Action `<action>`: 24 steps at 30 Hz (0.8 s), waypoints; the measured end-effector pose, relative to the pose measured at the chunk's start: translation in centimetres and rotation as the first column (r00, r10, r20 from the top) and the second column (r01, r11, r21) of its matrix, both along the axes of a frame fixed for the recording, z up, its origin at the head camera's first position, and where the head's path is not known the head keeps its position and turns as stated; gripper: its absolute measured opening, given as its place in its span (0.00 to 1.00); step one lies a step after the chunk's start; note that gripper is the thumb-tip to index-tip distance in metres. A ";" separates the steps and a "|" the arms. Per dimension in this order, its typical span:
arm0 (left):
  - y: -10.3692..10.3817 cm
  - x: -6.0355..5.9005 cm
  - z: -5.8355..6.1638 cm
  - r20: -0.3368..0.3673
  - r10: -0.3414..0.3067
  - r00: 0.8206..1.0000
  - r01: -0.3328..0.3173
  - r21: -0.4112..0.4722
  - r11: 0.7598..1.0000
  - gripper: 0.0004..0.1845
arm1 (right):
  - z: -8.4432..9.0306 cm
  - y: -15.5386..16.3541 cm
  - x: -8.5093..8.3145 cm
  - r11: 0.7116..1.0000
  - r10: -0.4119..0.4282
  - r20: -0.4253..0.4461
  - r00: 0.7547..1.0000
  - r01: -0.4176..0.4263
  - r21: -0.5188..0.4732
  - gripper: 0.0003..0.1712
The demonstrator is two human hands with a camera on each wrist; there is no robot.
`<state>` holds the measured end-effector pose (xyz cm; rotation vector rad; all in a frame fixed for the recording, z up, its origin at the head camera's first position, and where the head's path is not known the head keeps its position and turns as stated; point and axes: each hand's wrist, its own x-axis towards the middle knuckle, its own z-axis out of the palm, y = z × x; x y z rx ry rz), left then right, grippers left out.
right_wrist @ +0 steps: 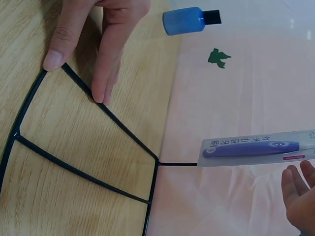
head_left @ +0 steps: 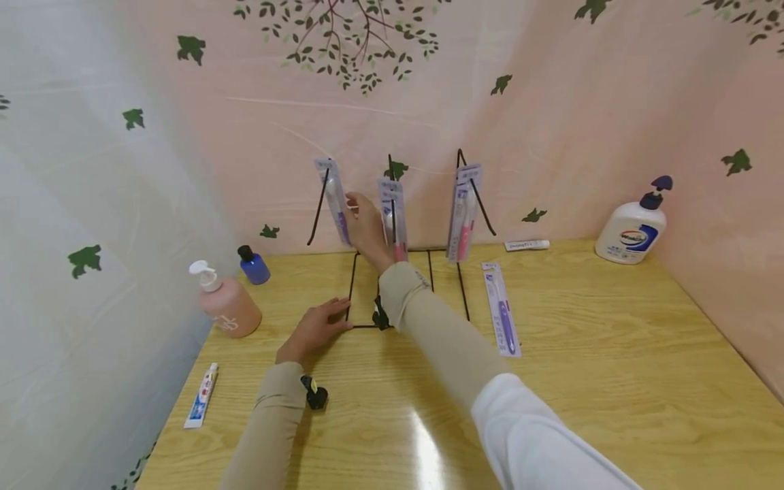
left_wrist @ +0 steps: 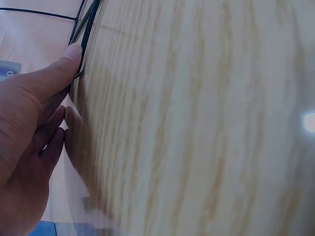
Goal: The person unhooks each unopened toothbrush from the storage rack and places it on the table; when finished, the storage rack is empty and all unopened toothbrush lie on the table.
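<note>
A black wire display rack (head_left: 463, 292) stands against the back cloth, with packaged toothbrushes hanging from its hooks. My right hand (head_left: 369, 233) is beside the purple toothbrush pack (head_left: 335, 202) on the left hook; in the right wrist view its fingers are loosely bent and apart from the pack (right_wrist: 256, 147). Extended fingers and the thumb of my left hand (head_left: 315, 331) rest on the front left corner of the rack's base. Pink toothbrush packs hang on the middle hook (head_left: 401, 235) and the right hook (head_left: 463, 214). My right forearm hides part of the base.
Another purple toothbrush pack (head_left: 502, 309) lies right of the rack. A white tube (head_left: 527, 245) and a white pump bottle (head_left: 631, 231) are at the back right. Leftward are a pink pump bottle (head_left: 231, 306), a blue bottle (head_left: 254, 267) and a toothpaste tube (head_left: 201, 397).
</note>
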<state>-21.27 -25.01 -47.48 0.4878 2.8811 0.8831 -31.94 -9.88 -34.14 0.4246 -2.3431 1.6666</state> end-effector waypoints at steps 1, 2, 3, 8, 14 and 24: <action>0.0 0.0 -0.1 -0.002 -0.001 1.000 0.001 0.003 1.000 0.30 | 0.0 -0.1 -0.1 1.000 0.000 -0.002 1.000 0.000 0.003 0.19; 0.0 0.0 -0.1 -0.003 0.000 1.000 0.000 0.009 1.000 0.30 | 0.0 -0.1 -0.1 1.000 0.000 -0.007 1.000 0.000 -0.003 0.19; 0.0 0.0 -0.1 -0.005 0.001 1.000 -0.001 0.008 1.000 0.30 | 0.0 -0.2 -0.2 1.000 -0.001 -0.014 1.000 0.001 -0.002 0.18; 0.1 0.1 -0.2 0.013 0.007 1.000 -0.007 0.015 1.000 0.30 | 0.0 -0.4 -0.5 1.000 -0.010 -0.015 1.000 0.010 -0.022 0.16; 0.0 0.0 -0.1 0.019 0.014 1.000 -0.014 0.004 1.000 0.31 | 0.0 -0.4 -0.4 0.999 -0.004 0.013 1.000 0.004 -0.042 0.15; 0.0 0.0 -0.1 0.014 0.002 1.000 -0.002 0.013 1.000 0.31 | 0.4 -0.8 -0.4 0.996 0.040 -0.005 0.999 -0.040 -0.076 0.16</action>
